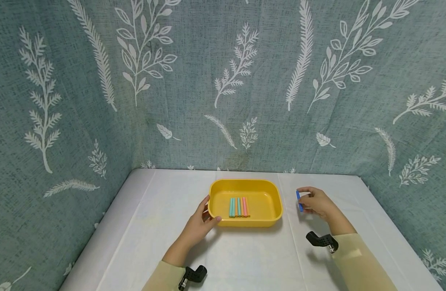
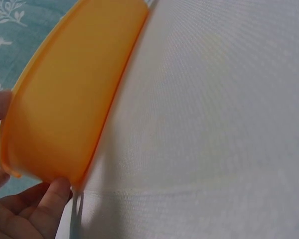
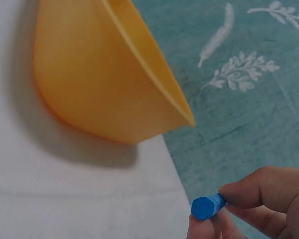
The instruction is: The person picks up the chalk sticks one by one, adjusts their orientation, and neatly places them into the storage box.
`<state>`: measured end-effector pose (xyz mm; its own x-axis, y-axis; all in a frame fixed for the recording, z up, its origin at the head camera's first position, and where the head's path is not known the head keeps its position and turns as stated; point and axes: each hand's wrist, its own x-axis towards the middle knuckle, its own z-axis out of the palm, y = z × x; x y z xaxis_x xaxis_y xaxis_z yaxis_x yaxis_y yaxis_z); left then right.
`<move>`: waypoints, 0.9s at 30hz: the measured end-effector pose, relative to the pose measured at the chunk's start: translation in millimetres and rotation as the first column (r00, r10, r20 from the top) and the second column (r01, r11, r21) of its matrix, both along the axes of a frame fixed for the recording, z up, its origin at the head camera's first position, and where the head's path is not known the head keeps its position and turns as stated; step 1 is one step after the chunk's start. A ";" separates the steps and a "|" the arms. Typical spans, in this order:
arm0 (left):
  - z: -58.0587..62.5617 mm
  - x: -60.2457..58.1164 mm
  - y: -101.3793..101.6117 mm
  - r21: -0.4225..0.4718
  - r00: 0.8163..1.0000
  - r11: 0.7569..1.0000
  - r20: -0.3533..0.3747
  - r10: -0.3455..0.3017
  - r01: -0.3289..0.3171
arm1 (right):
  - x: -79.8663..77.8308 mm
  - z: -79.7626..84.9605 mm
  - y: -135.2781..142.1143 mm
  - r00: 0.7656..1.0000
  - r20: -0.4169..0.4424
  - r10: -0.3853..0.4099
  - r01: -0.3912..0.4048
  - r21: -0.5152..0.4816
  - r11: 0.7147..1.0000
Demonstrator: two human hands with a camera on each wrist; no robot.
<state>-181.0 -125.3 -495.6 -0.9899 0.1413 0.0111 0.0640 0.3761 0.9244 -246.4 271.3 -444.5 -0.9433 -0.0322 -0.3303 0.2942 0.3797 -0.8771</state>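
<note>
A shallow yellow plastic tub (image 1: 268, 222) stands on the white cloth. Its left front corner is gripped by my left hand (image 1: 197, 229), the thumb at the front rim and the fingers round the side. Inside the tub several chalk sticks (image 1: 239, 207) in teal, orange and pink lie side by side in a row. To the right of the tub my right hand (image 1: 318, 204) pinches a blue chalk stick (image 1: 298, 195) between thumb and fingers. In the right wrist view the six-sided end of the blue chalk (image 3: 203, 208) faces the camera.
A white cloth (image 1: 252, 258) covers the table. Teal curtains (image 1: 201, 81) with white leaf prints hang behind it and at both sides. A black camera mount sits on each wrist, the left one (image 1: 195, 275) and the right one (image 1: 319, 239).
</note>
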 end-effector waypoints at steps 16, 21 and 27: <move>-3.0 -2.1 -1.0 0.007 1.000 1.000 0.005 -0.008 0.008 | 8.1 29.1 -17.2 0.997 -0.039 0.060 -0.063 -0.080 0.995; -4.6 -3.1 -1.1 0.008 1.000 1.000 0.003 -0.007 0.007 | 9.6 37.0 -28.8 0.996 -0.053 0.066 -0.071 -0.094 0.993; -2.6 -1.8 -1.2 0.015 1.000 1.000 0.000 -0.011 0.011 | 7.2 38.2 -41.6 0.997 -0.051 0.065 -0.070 -0.116 0.991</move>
<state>-182.8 -126.5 -498.2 -0.9883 0.1519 0.0132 0.0680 0.3617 0.9298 -239.2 229.7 -406.3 -0.9521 -0.1325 -0.2757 0.2286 0.2908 -0.9291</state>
